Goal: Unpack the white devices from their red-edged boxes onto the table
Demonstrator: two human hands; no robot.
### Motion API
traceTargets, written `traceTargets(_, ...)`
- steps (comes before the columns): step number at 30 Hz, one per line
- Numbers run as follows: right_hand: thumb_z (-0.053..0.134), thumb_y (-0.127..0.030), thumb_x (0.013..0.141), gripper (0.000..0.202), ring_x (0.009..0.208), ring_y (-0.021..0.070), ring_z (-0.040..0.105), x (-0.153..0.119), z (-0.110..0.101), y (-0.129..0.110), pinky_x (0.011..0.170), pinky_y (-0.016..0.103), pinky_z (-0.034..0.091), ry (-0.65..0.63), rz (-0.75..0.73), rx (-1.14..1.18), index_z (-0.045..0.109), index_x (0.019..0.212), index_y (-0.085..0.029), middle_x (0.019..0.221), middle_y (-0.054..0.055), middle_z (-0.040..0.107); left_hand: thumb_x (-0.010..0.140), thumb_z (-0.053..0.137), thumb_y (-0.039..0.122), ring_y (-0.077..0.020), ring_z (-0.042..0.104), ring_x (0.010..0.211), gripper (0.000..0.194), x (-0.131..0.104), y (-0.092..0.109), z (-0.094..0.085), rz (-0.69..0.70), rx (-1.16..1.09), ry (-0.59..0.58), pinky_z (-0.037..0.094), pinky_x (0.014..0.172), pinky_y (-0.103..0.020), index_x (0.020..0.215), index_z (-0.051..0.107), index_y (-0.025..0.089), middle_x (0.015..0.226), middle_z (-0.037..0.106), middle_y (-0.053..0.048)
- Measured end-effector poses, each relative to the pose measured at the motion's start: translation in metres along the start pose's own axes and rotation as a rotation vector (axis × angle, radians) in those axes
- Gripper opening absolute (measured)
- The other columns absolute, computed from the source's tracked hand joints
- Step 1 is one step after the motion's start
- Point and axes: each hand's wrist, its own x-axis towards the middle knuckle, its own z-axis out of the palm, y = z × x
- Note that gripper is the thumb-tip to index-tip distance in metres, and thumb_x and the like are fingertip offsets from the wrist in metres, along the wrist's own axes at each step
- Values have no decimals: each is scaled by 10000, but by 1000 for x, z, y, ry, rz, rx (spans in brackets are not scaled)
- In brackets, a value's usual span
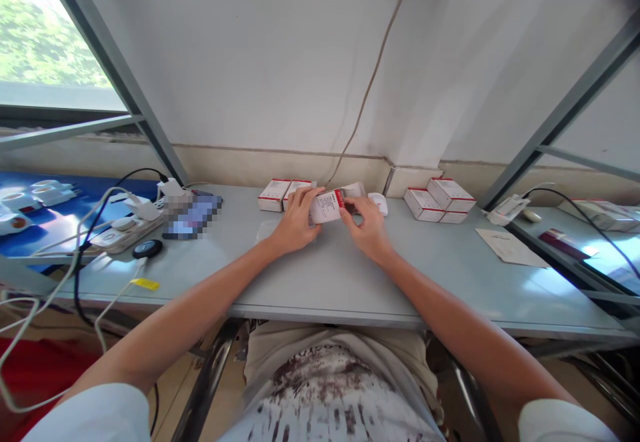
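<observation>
Hands (296, 222) gripping red-and-white carton (326, 208), contents hidden, boxes (451, 195) nearby

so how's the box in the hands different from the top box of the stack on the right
The held box is gripped by the left hand, with the right hand at its red end; the top box rests untouched on another box.
Fingers partly cover the held box, while the top box is unobstructed by hands.
Both are white with red.
</observation>
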Motion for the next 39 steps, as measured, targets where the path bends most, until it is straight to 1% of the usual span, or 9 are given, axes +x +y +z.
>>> traceTargets(4, 584, -425, 1078, 226, 1109, 303, 649, 4, -2, -4, 1061, 521, 456, 71, -112, -55, 731, 1147, -267, 1132, 94, 792, 797, 841, 208, -373, 539, 1386, 840, 3, 7, 2, -66, -126, -10, 453, 1215, -601, 1549, 475, 291, 1447, 517, -135)
traceTargets(8, 528, -452, 1105, 276, 1211, 317, 605, 6, -4, -4, 1108, 540, 450, 126, -109, -67, 712, 1209, -275, 1261, 120, 738, 822, 918, 341, -349, 592, 1345, 808, 5, 16, 3, -87, -267, -27, 514, 1150, -553, 1494, 474, 274, 1413, 587, -125)
traceTargets(13, 393, -447, 1153, 347, 1186, 299, 622, 4, -7, -5, 1107, 531, 472, 92, -118, -25, 644, 1301, -260, 1245, 126, 723, 828, 941, 472, -322, 632, 1318, 824, 3, 23, 8, -126, -490, -91, 561, 1083, -517, 1432, 423, 261, 1405, 603, -138)
traceTargets(17, 362, -463, 1160, 387, 1275, 307, 620, 2, -7, -9, 1135, 542, 486, 85, -87, 8, 598, 1397, -269, 1324, 132, 710, 792, 963, 577, -349, 590, 1394, 1032, 0, 25, 12, -117, -539, -141, 545, 1127, -555, 1558, 338, 282, 1487, 543, -173)
traceTargets(21, 389, -424, 1151, 389, 1300, 318, 619, 0, -5, -11, 1143, 575, 507, 115, -60, 59, 555, 1469, -273, 1413, 159, 649, 850, 917, 607, -352, 586, 1417, 1075, 1, 28, 11, -103, -544, -139, 548, 1141, -560, 1660, 272, 317, 1486, 567, -165)
traceTargets(25, 435, -440, 1139, 393, 1389, 321, 561, 0, -2, -9, 1161, 590, 520, 195, -46, 80, 505, 1492, -282, 1498, 179, 513, 945, 841, 568, -293, 703, 1179, 984, 2, 34, 8, -168, -583, -127, 644, 962, -486, 1706, 250, 371, 1380, 621, -131)
traceTargets(28, 449, -475, 1139, 375, 1417, 311, 527, 0, 1, -7, 1157, 587, 531, 236, -30, 88, 483, 1458, -281, 1466, 175, 504, 1030, 737, 537, -247, 721, 1036, 814, 3, 40, 5, -210, -603, -123, 660, 819, -416, 1699, 298, 386, 1327, 645, -114)
traceTargets(33, 491, -521, 1128, 336, 1217, 282, 607, 1, 1, -8, 1075, 557, 564, 240, 33, 104, 513, 1350, -269, 1284, 139, 594, 1001, 779, 489, -226, 692, 1069, 689, 3, 44, 3, -222, -599, -83, 634, 858, -391, 1590, 451, 347, 1347, 654, -98)
traceTargets(39, 451, -455, 1147, 276, 1048, 259, 608, 3, -2, -11, 973, 476, 535, 142, 0, 84, 619, 1053, -258, 1049, 82, 644, 968, 810, 502, -219, 688, 1090, 613, 1, 40, 7, -251, -590, -48, 631, 842, -371, 1454, 493, 305, 1384, 639, -88)
